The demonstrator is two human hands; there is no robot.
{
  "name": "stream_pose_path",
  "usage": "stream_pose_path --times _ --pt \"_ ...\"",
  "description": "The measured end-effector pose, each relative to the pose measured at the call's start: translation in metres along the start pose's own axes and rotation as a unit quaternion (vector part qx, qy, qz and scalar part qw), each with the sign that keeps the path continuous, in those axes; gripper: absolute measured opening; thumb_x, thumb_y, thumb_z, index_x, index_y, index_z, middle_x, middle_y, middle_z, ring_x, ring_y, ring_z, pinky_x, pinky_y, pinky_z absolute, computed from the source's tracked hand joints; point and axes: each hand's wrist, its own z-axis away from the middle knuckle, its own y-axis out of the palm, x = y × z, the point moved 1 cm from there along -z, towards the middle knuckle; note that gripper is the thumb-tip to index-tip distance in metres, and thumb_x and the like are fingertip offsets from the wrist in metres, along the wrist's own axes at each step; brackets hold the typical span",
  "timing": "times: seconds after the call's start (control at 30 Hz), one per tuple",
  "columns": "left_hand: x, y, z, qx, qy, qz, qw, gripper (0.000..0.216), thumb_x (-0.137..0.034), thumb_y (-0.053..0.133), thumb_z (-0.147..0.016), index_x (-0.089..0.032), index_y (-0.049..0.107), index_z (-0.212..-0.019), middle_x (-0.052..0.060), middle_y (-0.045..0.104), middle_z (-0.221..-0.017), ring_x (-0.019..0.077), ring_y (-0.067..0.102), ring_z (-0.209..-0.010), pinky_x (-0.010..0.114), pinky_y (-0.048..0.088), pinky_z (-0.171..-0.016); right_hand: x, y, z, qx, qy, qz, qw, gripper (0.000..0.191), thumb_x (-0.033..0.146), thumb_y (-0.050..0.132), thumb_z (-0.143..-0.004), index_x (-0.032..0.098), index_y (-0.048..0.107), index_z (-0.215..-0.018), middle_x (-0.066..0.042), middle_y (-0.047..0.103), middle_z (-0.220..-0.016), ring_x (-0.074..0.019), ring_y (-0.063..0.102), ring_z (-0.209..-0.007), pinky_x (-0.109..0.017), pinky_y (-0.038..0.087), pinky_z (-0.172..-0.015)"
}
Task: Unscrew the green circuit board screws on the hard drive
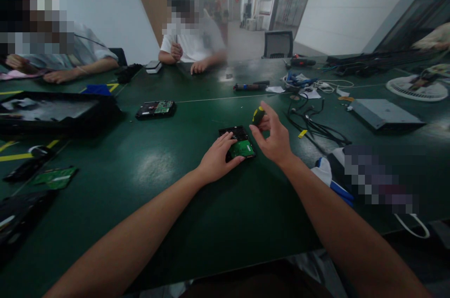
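Note:
A black hard drive [238,133] with a green circuit board [242,149] on top lies on the dark green table [168,195] in front of me. My left hand [218,157] rests on the drive's left side, fingers curled over its edge and holding it down. My right hand [272,136] hovers just right of the drive, fingers pinched around a screwdriver with a yellow and black handle [258,114], which stands roughly upright above the drive's far right corner.
A second hard drive [156,109] lies further left. A black tray [52,113] and a loose green board [54,177] sit at the left. Cables [312,124], a grey box [385,114] and a white fan [418,87] crowd the right. Two people sit across the table.

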Motion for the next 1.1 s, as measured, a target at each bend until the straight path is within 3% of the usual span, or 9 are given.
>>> stream_pose_path --times 0.17,0.37,0.5,0.6,0.77,0.93,1.1 --pt "-0.0013 -0.0015 0.0002 0.0 0.001 0.004 1.0 0.064 -0.057 0.062 -0.095 -0.015 0.055 -0.144 0.014 0.039 -0.165 0.0298 0.029 -0.157 0.049 0.028 -0.129 -0.0005 0.0015 0.0002 -0.007 0.009 -0.029 1.0 0.069 0.031 0.055 -0.099 0.031 0.025 -0.161 -0.009 0.066 -0.134 -0.0244 0.074 -0.102 -0.044 0.067 -0.091" --pt "-0.0023 -0.0025 0.0006 0.001 -0.005 0.009 1.0 0.063 -0.056 0.062 -0.095 -0.017 0.054 -0.144 0.013 0.038 -0.166 0.0296 0.028 -0.158 0.05 0.028 -0.129 -0.0007 0.0011 -0.0003 -0.029 -0.005 0.01 1.0 0.068 0.036 0.064 -0.095 0.033 0.036 -0.156 -0.01 0.063 -0.138 -0.0262 0.073 -0.099 -0.046 0.069 -0.083" --pt "-0.001 -0.0014 0.0002 0.001 -0.003 0.008 1.0 0.062 -0.056 0.063 -0.094 -0.019 0.054 -0.144 0.012 0.038 -0.166 0.0303 0.029 -0.157 0.052 0.029 -0.128 0.0009 0.0023 -0.0001 -0.017 0.003 -0.006 1.0 0.069 0.032 0.057 -0.098 0.033 0.029 -0.16 -0.01 0.06 -0.144 -0.027 0.073 -0.105 -0.048 0.066 -0.091" --pt "-0.0003 -0.0008 -0.0001 0.003 -0.003 0.007 1.0 0.063 -0.057 0.062 -0.094 -0.02 0.053 -0.144 0.012 0.038 -0.166 0.0306 0.03 -0.157 0.052 0.03 -0.128 -0.0001 0.0034 -0.0001 -0.021 0.012 -0.01 1.0 0.071 0.031 0.058 -0.098 0.032 0.026 -0.161 -0.01 0.063 -0.139 -0.0254 0.074 -0.101 -0.046 0.066 -0.09" --pt "-0.0007 -0.0007 -0.0003 -0.002 -0.002 0.004 1.0 0.063 -0.058 0.061 -0.094 -0.019 0.053 -0.143 0.013 0.039 -0.166 0.03 0.03 -0.157 0.051 0.029 -0.128 -0.001 0.0011 -0.0014 -0.033 -0.002 0.017 0.999 0.066 0.034 0.063 -0.096 0.033 0.036 -0.157 -0.009 0.065 -0.135 -0.0246 0.072 -0.098 -0.046 0.068 -0.084" --pt "-0.0013 -0.0013 -0.0002 -0.003 0.002 0.004 1.0 0.062 -0.057 0.061 -0.095 -0.018 0.054 -0.143 0.014 0.039 -0.165 0.0298 0.03 -0.157 0.051 0.029 -0.128 0.0005 -0.0004 -0.0033 -0.035 -0.006 0.003 0.999 0.062 0.031 0.057 -0.098 0.031 0.036 -0.157 -0.01 0.064 -0.137 -0.0238 0.073 -0.1 -0.045 0.067 -0.088" --pt "-0.0021 -0.0023 0.0 0.0 -0.003 0.006 1.0 0.063 -0.057 0.062 -0.094 -0.018 0.053 -0.144 0.013 0.038 -0.166 0.0298 0.03 -0.157 0.052 0.029 -0.128 0.0011 -0.0012 -0.004 -0.048 -0.007 0.023 0.999 0.062 0.034 0.062 -0.096 0.034 0.04 -0.154 -0.009 0.065 -0.128 -0.0255 0.071 -0.094 -0.049 0.067 -0.083"
